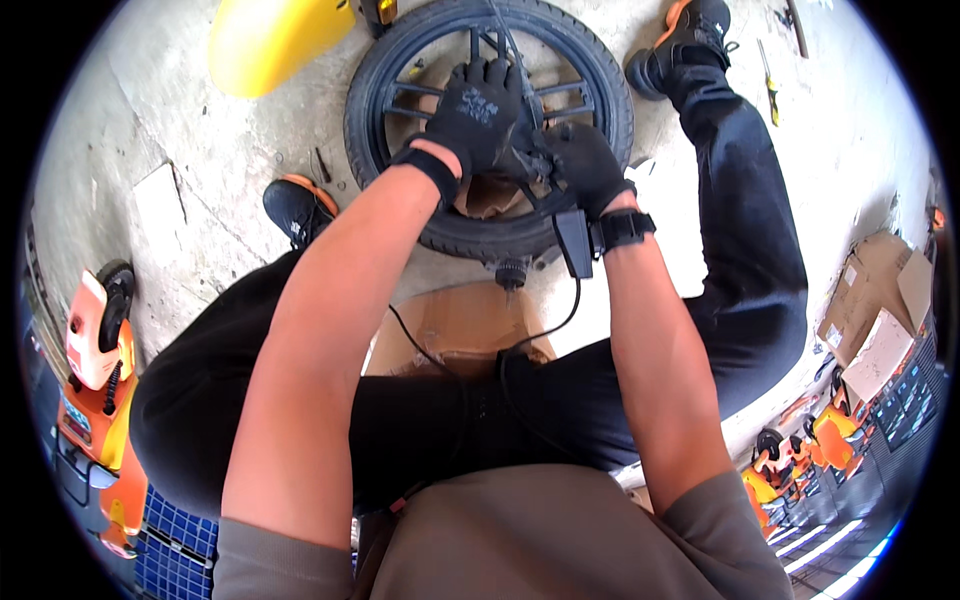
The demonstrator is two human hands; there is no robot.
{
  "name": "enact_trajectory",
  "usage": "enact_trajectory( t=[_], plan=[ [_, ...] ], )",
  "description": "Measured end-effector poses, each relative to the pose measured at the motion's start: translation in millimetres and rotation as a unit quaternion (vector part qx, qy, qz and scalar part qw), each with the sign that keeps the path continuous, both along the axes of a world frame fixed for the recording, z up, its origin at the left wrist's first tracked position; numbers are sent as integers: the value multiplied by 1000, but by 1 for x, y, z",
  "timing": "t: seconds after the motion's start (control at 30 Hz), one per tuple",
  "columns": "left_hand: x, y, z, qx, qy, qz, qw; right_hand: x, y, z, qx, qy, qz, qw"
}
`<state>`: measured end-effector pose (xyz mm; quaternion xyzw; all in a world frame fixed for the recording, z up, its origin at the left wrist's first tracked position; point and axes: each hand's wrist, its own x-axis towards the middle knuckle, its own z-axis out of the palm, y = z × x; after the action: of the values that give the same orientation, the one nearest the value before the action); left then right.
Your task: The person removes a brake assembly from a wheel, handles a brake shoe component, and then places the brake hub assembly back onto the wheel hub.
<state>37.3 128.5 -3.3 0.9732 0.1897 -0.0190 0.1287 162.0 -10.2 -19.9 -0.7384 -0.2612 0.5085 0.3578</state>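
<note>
A black spoked wheel with its tire (490, 240) lies flat on the floor between my legs. My left hand (478, 115), in a black work glove, is over the hub and spokes with its fingers curled. To its right, my right hand (585, 165), also gloved, is closed beside a dark part (530, 155) at the hub. Gloves and dark parts blend together, so I cannot make out what either hand grips. A dark cable or rod (510, 35) runs from the hub over the far rim. Cardboard shows through the spokes.
A flattened cardboard piece (450, 320) lies under the wheel's near side. A yellow panel (275, 45) is at the far left, a yellow-handled screwdriver (770, 90) at the far right. An open cardboard box (875, 305) stands right. Orange scooters (100, 390) are at both sides.
</note>
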Motion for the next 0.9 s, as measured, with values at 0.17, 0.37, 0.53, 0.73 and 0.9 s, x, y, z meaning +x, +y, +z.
enact_trajectory(
  t=[0.17,0.37,0.53,0.73,0.9],
  plan=[
    [1,0,5,33,16,17,999,-6,5,23,-39,95,-80,992],
    [2,-1,6,6,27,27,999,-4,2,23,-48,22,-32,998],
    [-1,0,3,33,-19,26,999,-2,2,23,-60,31,-27,997],
    [-1,-2,2,53,5,18,998,5,-2,20,-53,76,-3,996],
    [-6,-9,2,56,14,32,998,5,-6,25,-63,161,-34,984]
  ],
)
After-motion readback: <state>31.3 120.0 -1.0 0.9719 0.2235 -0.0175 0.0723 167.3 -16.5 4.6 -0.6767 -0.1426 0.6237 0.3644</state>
